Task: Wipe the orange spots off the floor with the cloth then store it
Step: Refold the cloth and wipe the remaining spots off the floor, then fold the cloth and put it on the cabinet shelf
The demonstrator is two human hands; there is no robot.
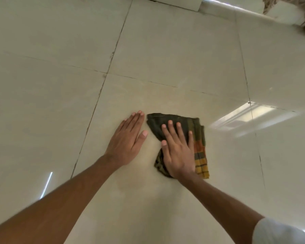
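Note:
A checked cloth (199, 138), dark green with orange and yellow squares, lies crumpled on the pale tiled floor (148, 50). My right hand (178, 150) presses flat on top of it, fingers spread, covering its middle. My left hand (127, 140) rests palm down on the bare tile just left of the cloth, fingers together, holding nothing. No orange spots show on the floor around the cloth; whatever lies beneath the cloth is hidden.
Dark grout lines (99, 95) cross the glossy tiles. A raised white ledge (224, 6) runs along the far right, with patterned fabric (299, 9) hanging at the top right corner. Bright window glare (250, 115) reflects off the floor to the right.

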